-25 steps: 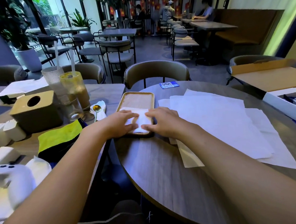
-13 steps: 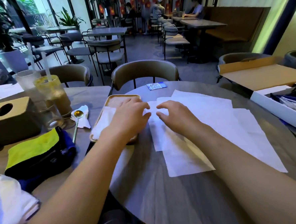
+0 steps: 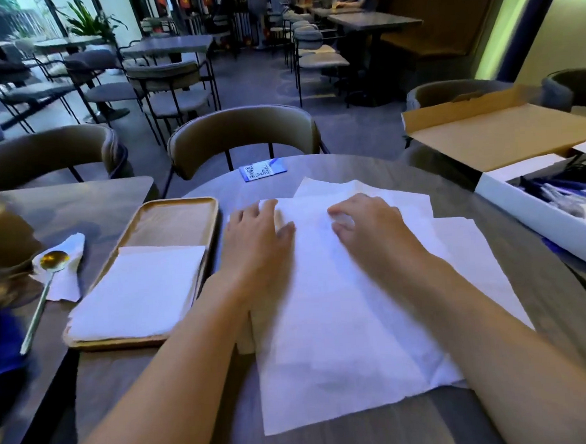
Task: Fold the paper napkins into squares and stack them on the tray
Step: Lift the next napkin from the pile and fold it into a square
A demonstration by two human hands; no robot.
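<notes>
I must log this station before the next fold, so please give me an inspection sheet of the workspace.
Surface: round grey wood-grain table, with a second table adjoining at left.
Job's things: rectangular wooden tray holding folded white napkins; unfolded white paper sheets spread, overlapping.
Clutter: gold metal spoon on a crumpled tissue; blue QR card; open cardboard box.
Grippers: left hand and right hand flat on the top sheet, holding nothing.
Cables: dark cords in the white box.
Surroundings: cafe chairs, tables, seated people far off.

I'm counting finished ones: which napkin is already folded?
The napkin on the tray, a folded square at its near end. The sheets under both hands on the round table are open and overlap loosely.
</notes>
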